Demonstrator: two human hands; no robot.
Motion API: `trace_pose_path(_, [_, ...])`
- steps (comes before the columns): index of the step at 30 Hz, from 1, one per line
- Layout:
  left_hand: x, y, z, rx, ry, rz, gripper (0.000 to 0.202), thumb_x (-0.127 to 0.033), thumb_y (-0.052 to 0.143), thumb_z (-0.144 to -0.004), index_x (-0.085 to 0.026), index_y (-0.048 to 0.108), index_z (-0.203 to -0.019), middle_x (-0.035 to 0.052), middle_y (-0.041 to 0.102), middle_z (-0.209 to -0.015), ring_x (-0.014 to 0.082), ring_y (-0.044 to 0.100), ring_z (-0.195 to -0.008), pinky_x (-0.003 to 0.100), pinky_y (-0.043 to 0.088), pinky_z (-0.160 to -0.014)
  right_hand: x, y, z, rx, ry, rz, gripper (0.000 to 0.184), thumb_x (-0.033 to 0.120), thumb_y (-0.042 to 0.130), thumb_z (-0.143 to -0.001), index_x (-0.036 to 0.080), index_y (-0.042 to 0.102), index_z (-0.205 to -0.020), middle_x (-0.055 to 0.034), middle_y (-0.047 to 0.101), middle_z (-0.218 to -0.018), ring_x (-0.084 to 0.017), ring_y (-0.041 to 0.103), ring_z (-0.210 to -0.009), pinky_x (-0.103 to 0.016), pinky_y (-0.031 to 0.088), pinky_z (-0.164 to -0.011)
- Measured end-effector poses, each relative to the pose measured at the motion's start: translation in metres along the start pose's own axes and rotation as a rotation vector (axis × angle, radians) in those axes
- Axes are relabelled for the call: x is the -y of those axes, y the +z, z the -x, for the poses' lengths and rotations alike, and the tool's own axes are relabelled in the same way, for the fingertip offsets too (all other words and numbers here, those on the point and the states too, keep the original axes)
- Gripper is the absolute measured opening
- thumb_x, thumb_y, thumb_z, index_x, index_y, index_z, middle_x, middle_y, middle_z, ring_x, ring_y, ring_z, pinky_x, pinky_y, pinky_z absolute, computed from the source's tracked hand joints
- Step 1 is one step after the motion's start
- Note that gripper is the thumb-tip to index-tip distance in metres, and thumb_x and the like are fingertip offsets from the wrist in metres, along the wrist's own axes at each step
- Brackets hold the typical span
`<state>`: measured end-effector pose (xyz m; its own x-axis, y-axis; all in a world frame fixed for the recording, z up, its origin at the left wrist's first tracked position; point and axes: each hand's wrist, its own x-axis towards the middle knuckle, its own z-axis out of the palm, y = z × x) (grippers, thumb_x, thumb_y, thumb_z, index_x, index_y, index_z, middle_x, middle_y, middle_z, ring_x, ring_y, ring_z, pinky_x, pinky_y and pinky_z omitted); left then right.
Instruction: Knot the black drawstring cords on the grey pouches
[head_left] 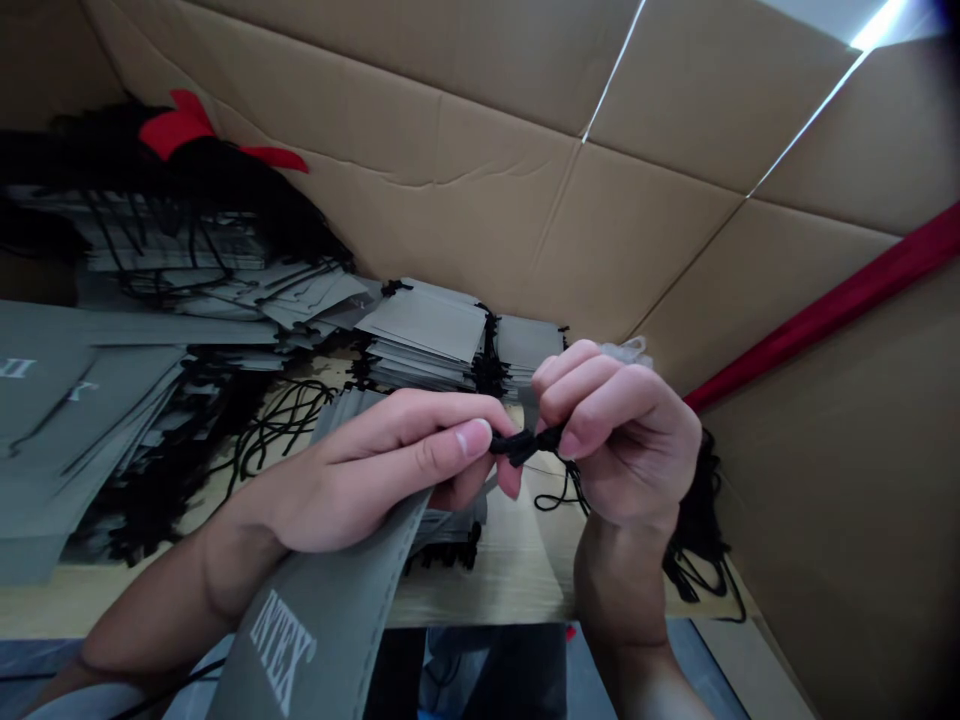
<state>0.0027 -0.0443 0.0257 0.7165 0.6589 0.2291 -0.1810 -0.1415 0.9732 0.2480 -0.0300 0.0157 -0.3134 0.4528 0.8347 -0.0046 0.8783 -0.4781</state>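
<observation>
My left hand (pixel 375 470) pinches the top of a grey drawstring pouch (pixel 322 620) printed with white letters; the pouch hangs down toward me. My right hand (pixel 622 440) is closed in a pinch on the pouch's black drawstring cord (pixel 525 445), right where the two hands meet. A loop of the cord (pixel 559 495) dangles below my right hand. Both hands are held above the front edge of a wooden table (pixel 517 570).
Stacks of grey pouches (pixel 435 340) with black cords lie across the table, more piled at left (pixel 75 420). Loose black cords (pixel 277 425) lie between them. Cardboard walls (pixel 487 170) enclose the back and right. A red strip (pixel 825 310) runs along the right wall.
</observation>
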Motion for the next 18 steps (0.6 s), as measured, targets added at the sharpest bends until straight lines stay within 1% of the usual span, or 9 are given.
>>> trace_pose_path(4, [0.001,-0.001,0.0,0.038,0.008,0.022,0.036,-0.036,0.053,-0.12,-0.018,0.078,-0.101,-0.0018,0.053,-0.068,0.0109,0.041,-0.06,0.023,0.032,-0.05,0.0,-0.001,0.001,-0.005,0.159,0.073,0.043,0.062,0.086,-0.101,0.031,0.07,-0.075,-0.0062,0.063,-0.074,-0.029,0.061,-0.079,-0.05,0.059,-0.076])
trace_pose_path(5, [0.001,-0.001,-0.001,0.049,0.017,0.018,0.036,-0.036,0.053,-0.12,-0.018,0.078,-0.102,-0.0019,0.054,-0.068,0.0107,0.042,-0.059,0.022,0.033,-0.051,0.001,-0.001,0.002,-0.005,0.153,0.067,0.044,0.063,0.085,-0.101,0.031,0.069,-0.075,-0.0062,0.062,-0.074,-0.029,0.061,-0.078,-0.05,0.059,-0.076])
trace_pose_path(7, [0.001,-0.002,-0.001,0.019,0.036,-0.018,0.035,-0.037,0.053,-0.121,-0.019,0.078,-0.103,-0.0019,0.055,-0.07,0.0106,0.044,-0.061,0.021,0.036,-0.052,0.003,0.0,0.003,-0.021,0.103,0.052,0.039,0.055,0.084,-0.104,0.03,0.071,-0.078,-0.0056,0.063,-0.075,-0.027,0.061,-0.077,-0.048,0.058,-0.076])
trace_pose_path(9, [0.0,-0.003,0.0,-0.058,0.067,-0.1,0.035,-0.038,0.054,-0.12,-0.02,0.078,-0.104,-0.0021,0.057,-0.072,0.0105,0.047,-0.062,0.02,0.039,-0.053,0.007,0.002,0.004,-0.046,0.096,0.043,0.028,0.046,0.085,-0.105,0.029,0.074,-0.085,-0.0048,0.065,-0.078,-0.025,0.061,-0.076,-0.044,0.057,-0.073])
trace_pose_path(10, [-0.001,-0.003,0.001,-0.096,0.098,-0.162,0.034,-0.039,0.054,-0.12,-0.021,0.079,-0.105,-0.0024,0.058,-0.072,0.0102,0.048,-0.063,0.019,0.04,-0.054,0.009,0.003,0.004,-0.051,0.131,0.036,0.024,0.046,0.087,-0.104,0.028,0.075,-0.092,-0.0043,0.067,-0.082,-0.023,0.062,-0.076,-0.041,0.055,-0.071])
trace_pose_path(11, [-0.002,-0.004,0.001,-0.126,0.14,-0.238,0.033,-0.038,0.055,-0.12,-0.022,0.079,-0.104,-0.0031,0.058,-0.072,0.0096,0.049,-0.062,0.019,0.04,-0.054,0.011,0.004,0.004,-0.047,0.186,0.027,0.024,0.048,0.09,-0.101,0.028,0.076,-0.1,-0.0036,0.069,-0.085,-0.022,0.063,-0.076,-0.038,0.054,-0.069])
trace_pose_path(13, [-0.001,-0.007,0.0,-0.157,0.225,-0.443,0.03,-0.035,0.059,-0.119,-0.022,0.08,-0.102,-0.0044,0.061,-0.072,0.0082,0.052,-0.061,0.018,0.041,-0.055,0.016,0.006,0.003,-0.016,0.331,0.013,0.038,0.055,0.096,-0.095,0.027,0.076,-0.11,-0.0012,0.071,-0.087,-0.018,0.063,-0.073,-0.032,0.05,-0.063])
trace_pose_path(15, [0.004,-0.01,-0.004,-0.233,0.294,-0.667,0.023,-0.034,0.064,-0.117,-0.022,0.079,-0.105,-0.0049,0.068,-0.074,0.0078,0.056,-0.061,0.019,0.042,-0.057,0.021,0.007,0.002,0.066,0.478,0.026,0.044,0.061,0.097,-0.092,0.023,0.075,-0.102,0.0011,0.072,-0.081,-0.014,0.059,-0.067,-0.028,0.045,-0.059])
trace_pose_path(18, [0.018,-0.014,-0.011,-0.473,0.357,-0.861,0.021,-0.04,0.07,-0.115,-0.02,0.075,-0.113,-0.0037,0.077,-0.08,0.0086,0.061,-0.063,0.022,0.044,-0.061,0.028,0.01,-0.001,0.246,0.576,0.106,0.049,0.062,0.097,-0.092,0.019,0.074,-0.083,0.0037,0.068,-0.068,-0.009,0.047,-0.057,-0.026,0.036,-0.053])
